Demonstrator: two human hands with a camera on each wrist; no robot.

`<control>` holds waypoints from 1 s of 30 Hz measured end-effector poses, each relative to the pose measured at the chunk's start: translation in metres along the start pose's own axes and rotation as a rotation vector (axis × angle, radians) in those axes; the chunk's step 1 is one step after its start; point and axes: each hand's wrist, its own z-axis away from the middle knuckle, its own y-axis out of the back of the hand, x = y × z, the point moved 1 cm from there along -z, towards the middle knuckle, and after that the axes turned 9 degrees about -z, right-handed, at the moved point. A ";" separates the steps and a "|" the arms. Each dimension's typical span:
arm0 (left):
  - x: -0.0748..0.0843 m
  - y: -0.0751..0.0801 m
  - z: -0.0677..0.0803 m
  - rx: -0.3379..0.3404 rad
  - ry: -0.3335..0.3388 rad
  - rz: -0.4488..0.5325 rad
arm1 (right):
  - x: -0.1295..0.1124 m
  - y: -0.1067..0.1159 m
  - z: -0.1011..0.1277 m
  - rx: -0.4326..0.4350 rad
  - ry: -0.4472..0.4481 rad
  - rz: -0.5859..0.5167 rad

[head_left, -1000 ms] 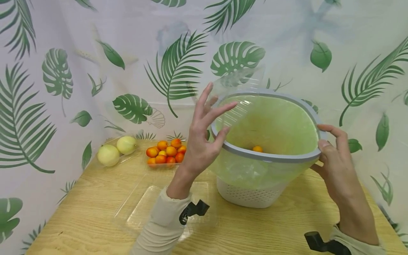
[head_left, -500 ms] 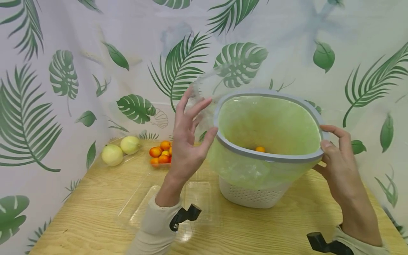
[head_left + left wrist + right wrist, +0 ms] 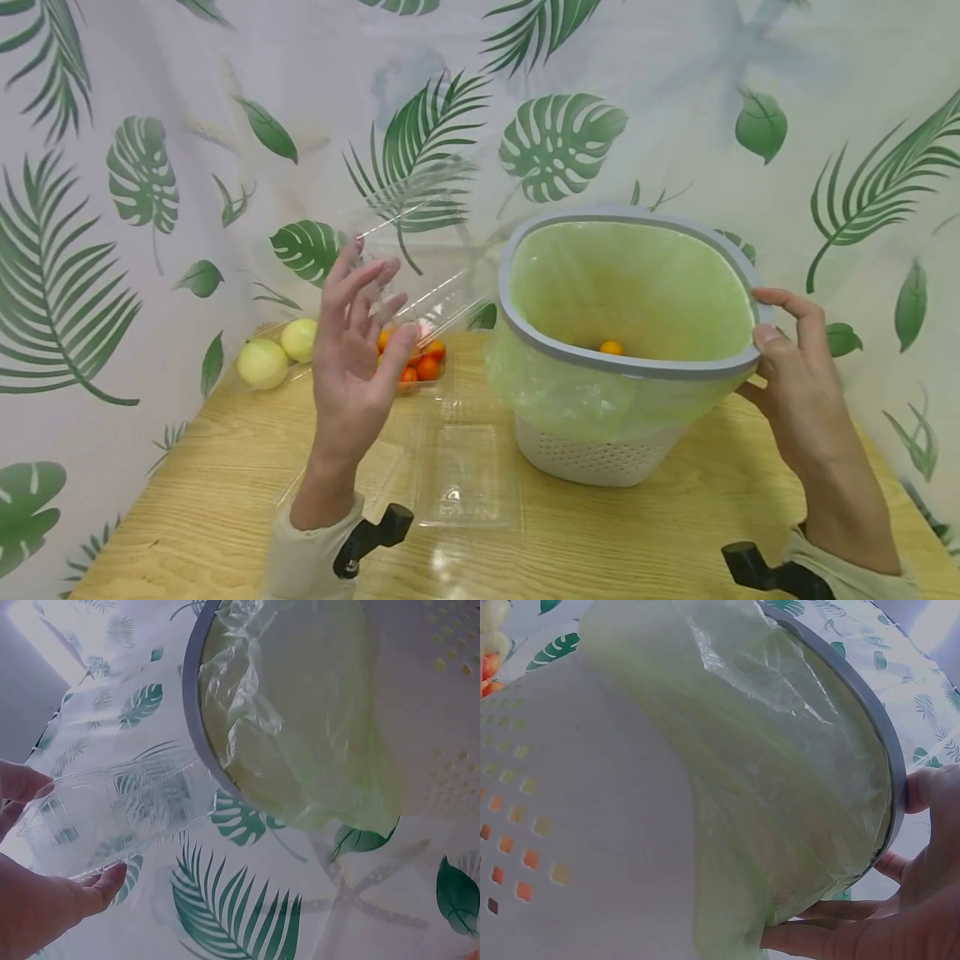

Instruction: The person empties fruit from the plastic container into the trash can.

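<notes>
My left hand [image 3: 352, 367] holds up a clear plastic container [image 3: 431, 242] left of the bin, pinching it between thumb and fingers; in the left wrist view the container [image 3: 127, 806] shows ribbed walls. A white perforated trash bin [image 3: 585, 462] stands tilted on the table, lined with a light green plastic bag [image 3: 592, 408] that is folded out under a grey rim ring [image 3: 547, 348]. My right hand [image 3: 806, 383] grips the ring at its right side, and in the right wrist view the fingers [image 3: 802, 937] reach under the bag's edge. One orange fruit [image 3: 611, 347] lies inside the bin.
Several small orange-red fruits [image 3: 429, 368] sit in a clear tray at the back, partly behind my left hand. Two pale green round fruits [image 3: 261, 364] lie at the back left. A clear plastic tray [image 3: 468, 467] rests on the wooden table [image 3: 600, 550] before the bin.
My left hand has moved left, carrying the clear container from over the bin's opening to beside it. My right hand stays on the rim, and the fruit inside the bin stays put.
</notes>
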 end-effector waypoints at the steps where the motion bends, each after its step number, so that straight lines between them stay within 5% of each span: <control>1: 0.001 0.008 0.003 0.003 0.016 0.016 | 0.001 -0.001 0.000 0.004 -0.010 0.005; 8: 0.010 0.050 0.008 0.038 0.092 0.040 | 0.000 -0.001 0.003 0.037 -0.026 0.004; 17: 0.018 0.087 0.009 0.113 0.169 -0.069 | -0.001 -0.003 -0.001 0.024 -0.024 -0.021; 30: 0.003 0.108 0.010 0.197 0.306 -0.184 | 0.002 -0.005 -0.002 0.039 -0.039 -0.051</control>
